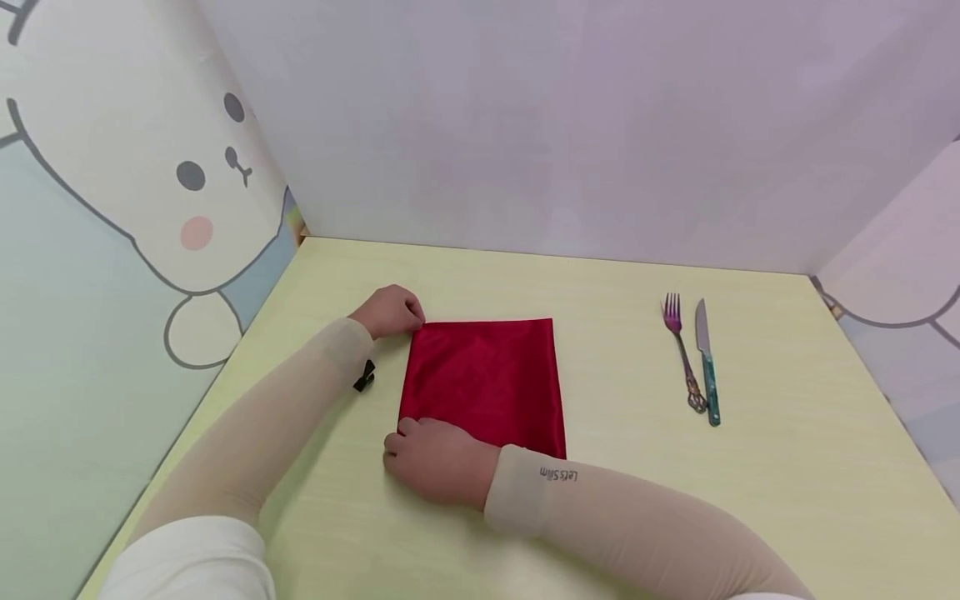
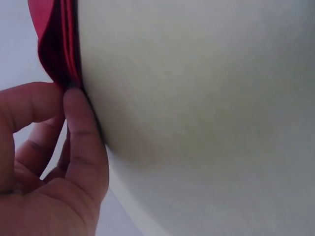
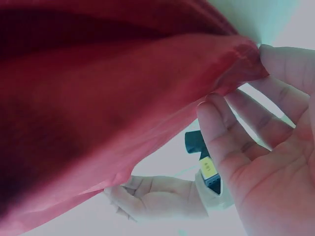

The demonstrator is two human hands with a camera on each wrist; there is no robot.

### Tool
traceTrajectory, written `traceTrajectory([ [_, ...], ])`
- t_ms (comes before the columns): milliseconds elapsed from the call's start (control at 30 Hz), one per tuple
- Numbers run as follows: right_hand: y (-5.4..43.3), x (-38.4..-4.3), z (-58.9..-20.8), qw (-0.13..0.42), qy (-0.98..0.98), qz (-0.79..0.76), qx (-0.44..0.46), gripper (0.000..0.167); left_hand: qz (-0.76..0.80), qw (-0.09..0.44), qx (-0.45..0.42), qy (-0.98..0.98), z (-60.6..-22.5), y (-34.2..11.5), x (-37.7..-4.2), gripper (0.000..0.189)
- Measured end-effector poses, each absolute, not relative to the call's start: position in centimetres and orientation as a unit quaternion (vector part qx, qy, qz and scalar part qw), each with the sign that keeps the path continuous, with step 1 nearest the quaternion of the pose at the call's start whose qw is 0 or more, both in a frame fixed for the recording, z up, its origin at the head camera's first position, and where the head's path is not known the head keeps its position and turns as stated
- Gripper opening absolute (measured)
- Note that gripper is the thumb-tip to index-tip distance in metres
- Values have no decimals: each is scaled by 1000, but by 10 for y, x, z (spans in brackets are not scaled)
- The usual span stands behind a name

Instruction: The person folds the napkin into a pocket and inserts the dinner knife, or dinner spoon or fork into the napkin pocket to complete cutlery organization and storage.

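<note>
A shiny red cloth napkin (image 1: pixel 483 379), folded into a rough square, lies on the pale yellow table. My left hand (image 1: pixel 392 311) pinches its far left corner between thumb and finger. In the left wrist view, several stacked layers of the napkin (image 2: pixel 69 44) show at that pinch (image 2: pixel 74 84). At the near left corner, my right hand (image 1: pixel 441 461) covers the cloth in the head view. The right wrist view shows the right hand (image 3: pixel 266 147) with thumb and fingertips gripping the napkin's edge (image 3: pixel 246 61), and the left hand (image 3: pixel 157 196) farther off at the other corner.
To the right, a fork (image 1: pixel 684 350) with a purplish head and ornate handle lies beside a knife (image 1: pixel 707 362) with a green handle. A small black object (image 1: pixel 364 377) sits by the left forearm. Light curtains (image 1: pixel 525 125) border the table (image 1: pixel 622 533).
</note>
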State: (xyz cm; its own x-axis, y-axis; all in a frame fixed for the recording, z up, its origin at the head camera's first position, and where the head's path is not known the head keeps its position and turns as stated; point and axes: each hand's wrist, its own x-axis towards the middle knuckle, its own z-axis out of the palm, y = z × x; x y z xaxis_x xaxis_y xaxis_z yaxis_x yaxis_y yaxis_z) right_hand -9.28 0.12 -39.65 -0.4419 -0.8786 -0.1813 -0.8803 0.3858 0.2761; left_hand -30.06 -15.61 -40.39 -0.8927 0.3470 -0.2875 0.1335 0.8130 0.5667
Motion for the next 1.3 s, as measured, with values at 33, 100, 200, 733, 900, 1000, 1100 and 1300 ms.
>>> traceTrajectory([
  [33,1,-92,-397,-1,831,170,-530,23,271,192,132,934,-404,-156,-301,15],
  [100,1,-91,-399,-8,829,174,-532,24,257,190,138,937,-405,-156,-301,15],
  [200,0,-88,-400,-21,829,176,-530,26,242,186,147,941,-404,-155,-299,12],
  [733,10,-91,-394,8,838,144,-526,55,250,163,142,944,-406,-150,-295,7],
  [900,41,-114,-381,75,867,86,-485,59,255,157,141,944,-407,-148,-295,7],
  [1000,70,-138,-380,91,895,68,-431,59,236,139,154,949,-406,-145,-292,15],
  [1100,100,-161,-382,102,919,69,-374,60,175,106,194,959,-404,-137,-281,27],
  [1300,139,-192,-394,118,934,42,-333,80,62,86,332,937,-400,-110,-247,57],
])
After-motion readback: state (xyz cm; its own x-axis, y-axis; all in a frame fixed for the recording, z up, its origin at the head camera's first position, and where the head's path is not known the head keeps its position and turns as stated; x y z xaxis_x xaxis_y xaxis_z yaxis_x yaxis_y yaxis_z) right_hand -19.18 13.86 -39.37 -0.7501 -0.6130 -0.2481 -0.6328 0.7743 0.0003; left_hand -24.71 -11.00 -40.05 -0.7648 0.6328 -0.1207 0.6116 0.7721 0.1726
